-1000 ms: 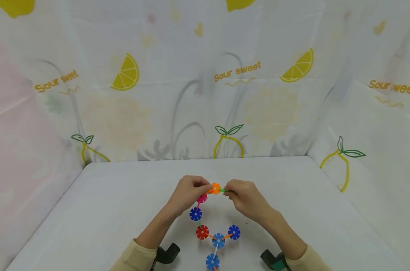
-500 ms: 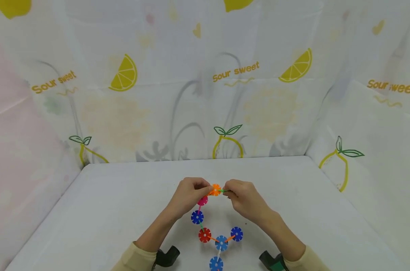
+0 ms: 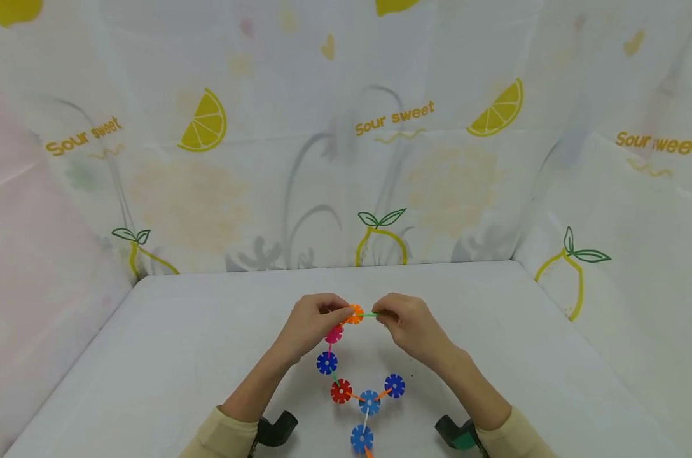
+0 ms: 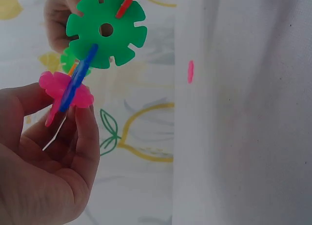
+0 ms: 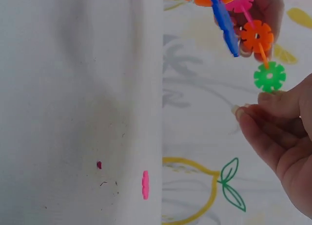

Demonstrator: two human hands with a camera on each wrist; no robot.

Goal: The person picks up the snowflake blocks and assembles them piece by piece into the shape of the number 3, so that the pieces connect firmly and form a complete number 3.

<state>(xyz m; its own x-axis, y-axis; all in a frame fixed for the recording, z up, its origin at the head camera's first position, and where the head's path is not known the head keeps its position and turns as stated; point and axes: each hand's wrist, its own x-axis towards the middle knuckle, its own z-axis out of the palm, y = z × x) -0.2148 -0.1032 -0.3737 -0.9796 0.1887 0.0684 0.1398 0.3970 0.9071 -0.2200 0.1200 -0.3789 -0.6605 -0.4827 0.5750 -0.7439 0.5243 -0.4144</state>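
A chain of interlocking notched plastic discs curves across the white table. My left hand [image 3: 308, 323] pinches it at the far end, between a pink disc [image 3: 334, 334] and an orange disc [image 3: 357, 315]. Beyond the orange disc, a green disc [image 5: 269, 77] forms the chain's tip. Thumb and fingers of my right hand [image 3: 408, 320] pinch the edge of that green disc, which shows edge-on in the head view. Lower in the chain sit a dark blue disc [image 3: 326, 363], a red disc [image 3: 341, 391] and a light blue disc [image 3: 369, 402]. Another green disc [image 4: 122, 45] faces the left wrist camera.
Short branches lead to a second dark blue disc [image 3: 394, 386] and a second light blue disc [image 3: 361, 439]. A narrow pink piece [image 5: 145, 185] and dark specks lie on the table [image 3: 208, 343]. Black devices [image 3: 278, 430] are at the wrists. Printed cloth [image 3: 294, 178] encloses the table.
My right hand has drawn slightly away from the orange disc, so more of the green disc's edge shows. The left hand keeps its pinch. The whole view has shifted a little.
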